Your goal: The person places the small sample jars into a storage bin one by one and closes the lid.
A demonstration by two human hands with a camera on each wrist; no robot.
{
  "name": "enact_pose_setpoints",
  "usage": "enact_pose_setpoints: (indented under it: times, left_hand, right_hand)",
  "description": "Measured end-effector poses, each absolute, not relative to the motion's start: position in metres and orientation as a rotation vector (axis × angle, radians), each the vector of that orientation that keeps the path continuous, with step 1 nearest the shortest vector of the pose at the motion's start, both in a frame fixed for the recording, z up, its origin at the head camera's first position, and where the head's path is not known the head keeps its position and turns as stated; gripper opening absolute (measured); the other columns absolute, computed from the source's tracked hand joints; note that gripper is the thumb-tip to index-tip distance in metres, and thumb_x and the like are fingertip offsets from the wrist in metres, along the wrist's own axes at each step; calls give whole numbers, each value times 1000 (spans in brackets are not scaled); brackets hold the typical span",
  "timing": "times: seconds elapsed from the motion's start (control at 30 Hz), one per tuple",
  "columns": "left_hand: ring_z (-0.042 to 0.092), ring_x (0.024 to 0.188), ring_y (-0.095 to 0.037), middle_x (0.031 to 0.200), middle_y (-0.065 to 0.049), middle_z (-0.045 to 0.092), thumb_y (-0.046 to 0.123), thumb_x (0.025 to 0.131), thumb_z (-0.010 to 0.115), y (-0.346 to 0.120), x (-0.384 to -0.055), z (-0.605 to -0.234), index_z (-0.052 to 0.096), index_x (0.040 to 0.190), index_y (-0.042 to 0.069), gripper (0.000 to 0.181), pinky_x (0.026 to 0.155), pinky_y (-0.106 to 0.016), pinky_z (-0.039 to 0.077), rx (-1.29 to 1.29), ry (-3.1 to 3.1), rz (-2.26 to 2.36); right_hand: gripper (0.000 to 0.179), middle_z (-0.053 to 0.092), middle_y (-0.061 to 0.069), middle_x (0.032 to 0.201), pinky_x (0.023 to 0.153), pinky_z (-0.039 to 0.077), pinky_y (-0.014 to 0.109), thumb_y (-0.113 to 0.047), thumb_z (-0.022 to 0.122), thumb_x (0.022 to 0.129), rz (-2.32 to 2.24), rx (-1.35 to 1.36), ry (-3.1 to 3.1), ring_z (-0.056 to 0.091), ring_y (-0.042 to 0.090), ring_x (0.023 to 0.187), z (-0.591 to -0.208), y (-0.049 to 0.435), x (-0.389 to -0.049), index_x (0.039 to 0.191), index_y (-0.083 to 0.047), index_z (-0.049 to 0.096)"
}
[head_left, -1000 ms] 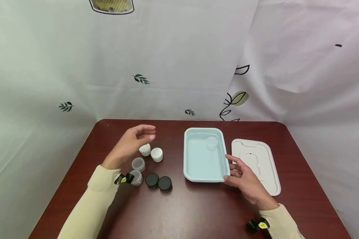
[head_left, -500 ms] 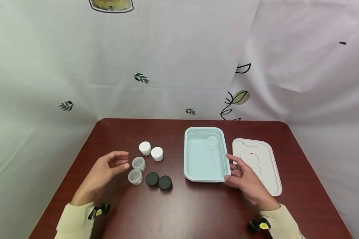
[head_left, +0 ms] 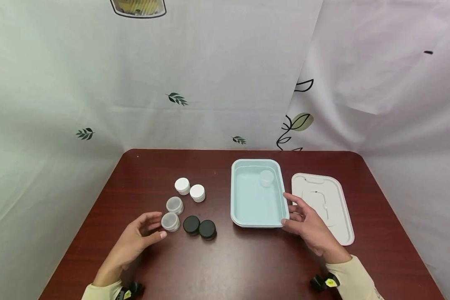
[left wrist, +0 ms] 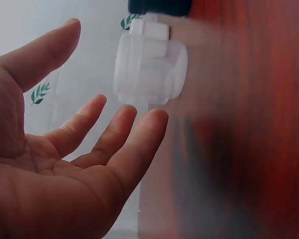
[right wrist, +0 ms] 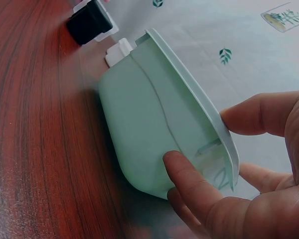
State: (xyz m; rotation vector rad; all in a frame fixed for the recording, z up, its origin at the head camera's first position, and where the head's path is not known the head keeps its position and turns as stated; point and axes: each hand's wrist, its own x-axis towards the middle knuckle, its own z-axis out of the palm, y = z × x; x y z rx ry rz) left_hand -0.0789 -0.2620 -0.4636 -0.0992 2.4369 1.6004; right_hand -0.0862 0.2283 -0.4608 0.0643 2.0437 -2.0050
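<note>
My left hand [head_left: 133, 239] is at the left of the table, thumb and fingers spread apart, holding nothing. Just beyond its fingertips stands a clear-lidded jar [head_left: 170, 222], and a second clear jar [head_left: 174, 205] stands behind that one. In the left wrist view the translucent jar [left wrist: 147, 67] appears past the fingertips. My right hand [head_left: 309, 227] rests against the right side of a pale blue plastic tub [head_left: 258, 208]. The right wrist view shows the thumb at the tub's rim [right wrist: 192, 92] and relaxed fingers along its outer wall. A small translucent jar [head_left: 266, 178] sits inside the tub.
Two white-lidded jars [head_left: 197, 193] stand behind the clear ones. Two black-lidded jars [head_left: 208, 229] stand side by side between them and the tub. A white tub lid [head_left: 328, 208] lies right of the tub. Hanging white sheets [head_left: 210, 75] border the table's back and sides.
My left hand has come back from over the white jars, swung left, then moved nearer the front clear jar. My right hand stays at the tub.
</note>
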Motion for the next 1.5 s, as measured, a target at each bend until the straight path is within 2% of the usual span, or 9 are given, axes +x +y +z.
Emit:
enact_pose_setpoints:
  times: [0.33, 0.53, 1.1, 1.2, 1.4, 1.5]
  left_hand:
    - [62, 133, -35, 144, -19, 62, 11, 91, 84, -254, -76, -474, 54, 146, 3, 63, 92, -17, 54, -129, 2456, 1629]
    - [61, 134, -37, 143, -21, 63, 13, 90, 86, -246, -78, -477, 53, 145, 4, 65, 89, -14, 52, -185, 2522, 1601]
    - [64, 128, -30, 139, -18, 67, 9, 95, 80, -238, -79, -480, 57, 143, 7, 54, 87, -18, 54, -244, 2507, 1624]
    - [65, 124, -26, 138, -19, 67, 8, 95, 79, -238, -79, -480, 56, 144, 6, 54, 85, -19, 54, -247, 2499, 1634]
    - [67, 110, -7, 137, -20, 66, 8, 96, 78, -241, -76, -472, 56, 144, 6, 53, 84, -19, 56, -269, 2488, 1664]
    - [67, 109, -5, 138, -20, 65, 11, 97, 78, -244, -73, -465, 55, 146, 7, 54, 84, -19, 57, -263, 2492, 1663]
  right_hand:
    - [84, 46, 32, 143, 85, 63, 32, 5, 73, 91, -1998, 59, 2036, 69, 24, 114, -458, 230, -87, 164, -11, 34]
    - [84, 47, 31, 142, 85, 62, 29, 5, 74, 90, -1991, 38, 2048, 69, 23, 116, -458, 230, -87, 164, -10, 35]
    - [86, 46, 30, 146, 86, 60, 26, 6, 75, 88, -1975, -35, 2083, 66, 21, 122, -461, 233, -88, 164, -9, 36]
    - [87, 45, 30, 146, 87, 61, 26, 6, 76, 88, -1977, -37, 2073, 67, 21, 122, -461, 234, -88, 164, -9, 36]
    - [88, 45, 30, 146, 87, 61, 26, 6, 76, 88, -1992, -41, 2054, 67, 21, 122, -461, 234, -88, 164, -9, 35]
    - [88, 45, 31, 147, 87, 61, 26, 7, 75, 88, -1993, -39, 2050, 67, 21, 122, -461, 234, -88, 164, -9, 34]
